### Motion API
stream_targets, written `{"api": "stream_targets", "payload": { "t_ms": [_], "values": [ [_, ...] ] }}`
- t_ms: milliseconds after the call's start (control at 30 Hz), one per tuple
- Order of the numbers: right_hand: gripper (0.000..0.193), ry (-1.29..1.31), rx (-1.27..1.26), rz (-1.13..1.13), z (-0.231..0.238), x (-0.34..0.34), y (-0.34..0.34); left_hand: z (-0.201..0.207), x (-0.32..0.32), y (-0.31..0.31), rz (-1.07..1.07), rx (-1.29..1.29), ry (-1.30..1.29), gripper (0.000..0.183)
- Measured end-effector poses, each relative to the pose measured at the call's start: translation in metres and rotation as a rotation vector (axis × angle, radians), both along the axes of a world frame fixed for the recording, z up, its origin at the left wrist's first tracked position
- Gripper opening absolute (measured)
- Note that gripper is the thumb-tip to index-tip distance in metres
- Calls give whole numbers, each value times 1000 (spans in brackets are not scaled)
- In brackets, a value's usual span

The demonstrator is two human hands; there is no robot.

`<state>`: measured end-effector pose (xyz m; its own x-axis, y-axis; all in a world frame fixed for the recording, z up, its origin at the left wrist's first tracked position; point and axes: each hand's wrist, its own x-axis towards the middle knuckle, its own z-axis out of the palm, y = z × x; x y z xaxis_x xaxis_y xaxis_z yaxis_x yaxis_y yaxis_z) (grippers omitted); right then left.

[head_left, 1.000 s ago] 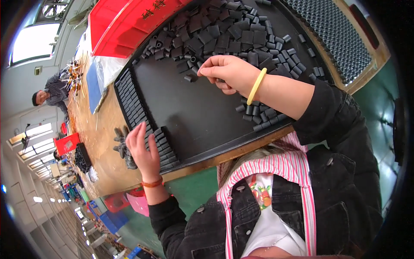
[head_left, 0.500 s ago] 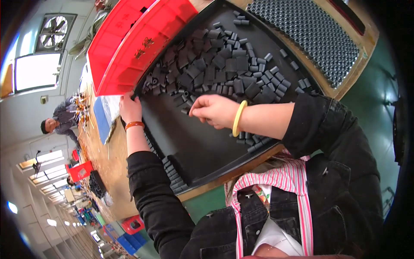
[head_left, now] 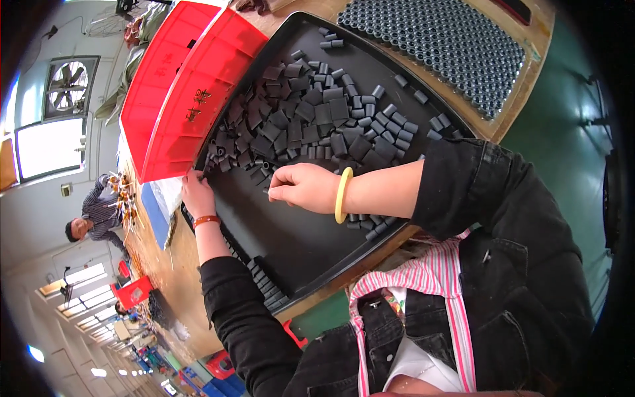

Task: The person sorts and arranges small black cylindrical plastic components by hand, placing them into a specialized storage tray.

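The right hand is hovering over the tray, just off the heap of black sleeves that is covering the middle and spreading toward the far edge, beside the red bin. Its thumb and fingers are bunching close together; whether they are holding a sleeve I cannot tell. The left hand is resting at the far-left corner, its fingertips bending at the rim, and what they are gripping, if anything, is not showing. It seems the right hand is picking among loose pieces; doing that well would mean pinching a single sleeve across its round sides, keeping the wrist high so neighbours are not rolling, and turning it in the fingers to match the others. The lined-up sleeves are lying side by side at the near-left corner, their long axes running across the left edge, roughly along the near edge. Those in the heap are pointing every way, a few showing open ends.
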<state>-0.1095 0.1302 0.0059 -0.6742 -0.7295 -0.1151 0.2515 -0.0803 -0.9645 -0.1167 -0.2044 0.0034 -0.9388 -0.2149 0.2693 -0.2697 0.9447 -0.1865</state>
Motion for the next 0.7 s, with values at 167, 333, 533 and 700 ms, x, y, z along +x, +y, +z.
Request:
{"api": "stream_targets", "payload": {
  "t_ms": [167,333,533,700],
  "values": [
    [22,46,-53,-23,1,-4,0,13,10,11,27,267,36,26],
    [39,-429,-46,53,1,-4,6,48,33,117,-178,951,228,30],
    [37,-493,-189,134,4,-1,3,48,69,183,-386,1210,61,42],
    [21,-582,-202,26,4,-8,6,46,66,176,-191,1353,148,39]
  ]
}}
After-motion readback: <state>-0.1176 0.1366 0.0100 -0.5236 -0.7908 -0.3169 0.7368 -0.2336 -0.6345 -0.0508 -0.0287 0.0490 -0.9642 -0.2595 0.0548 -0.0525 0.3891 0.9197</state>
